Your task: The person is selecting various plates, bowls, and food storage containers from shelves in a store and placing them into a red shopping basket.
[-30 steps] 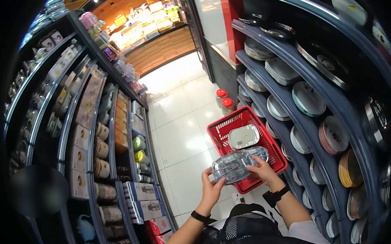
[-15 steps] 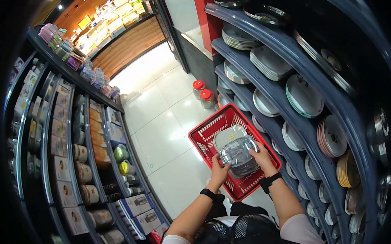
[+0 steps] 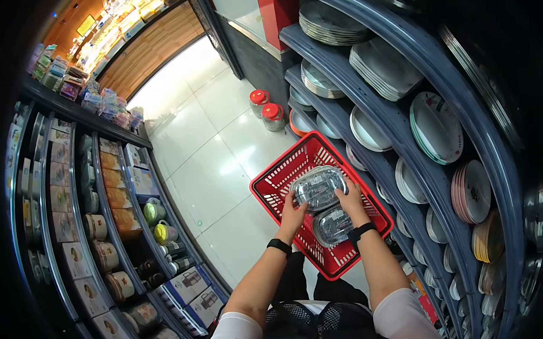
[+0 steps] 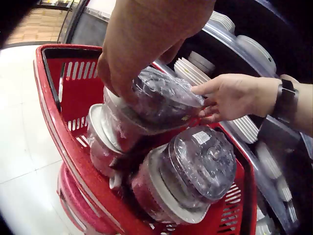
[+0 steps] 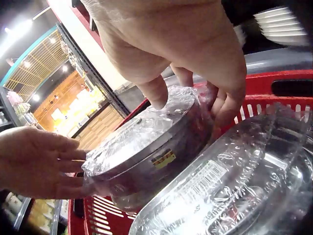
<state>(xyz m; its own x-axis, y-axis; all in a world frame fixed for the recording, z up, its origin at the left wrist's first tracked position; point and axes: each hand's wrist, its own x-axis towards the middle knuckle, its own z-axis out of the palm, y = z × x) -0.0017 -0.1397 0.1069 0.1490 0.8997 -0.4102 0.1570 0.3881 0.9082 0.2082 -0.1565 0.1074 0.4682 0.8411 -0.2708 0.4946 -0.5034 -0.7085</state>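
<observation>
Both hands hold a plastic-wrapped lidded food container (image 3: 318, 187) over the far half of a red shopping basket (image 3: 280, 159). My left hand (image 3: 293, 213) grips its left end, and my right hand (image 3: 351, 202) grips the right end, thumb on top. In the right wrist view, a yellow sticker (image 5: 164, 159) shows on the container's side. Under it, the left wrist view shows a pale container (image 4: 98, 129) in the basket. A second wrapped container (image 3: 333, 227) with a clear dark lid sits in the near half, a white label (image 4: 201, 137) on its lid.
Shelves of stacked plates (image 3: 422, 128) rise close along the basket's right side. Two red-lidded jars (image 3: 273, 117) stand on the floor beyond it. Tiled floor (image 3: 205, 166) runs to the left, up to shelves with boxes (image 3: 90, 295) and mugs (image 3: 120, 282).
Both hands have carried the wrapped container away from my body, from the basket's near side to above the pale container. The second wrapped container now shows fully. The head view has shifted too.
</observation>
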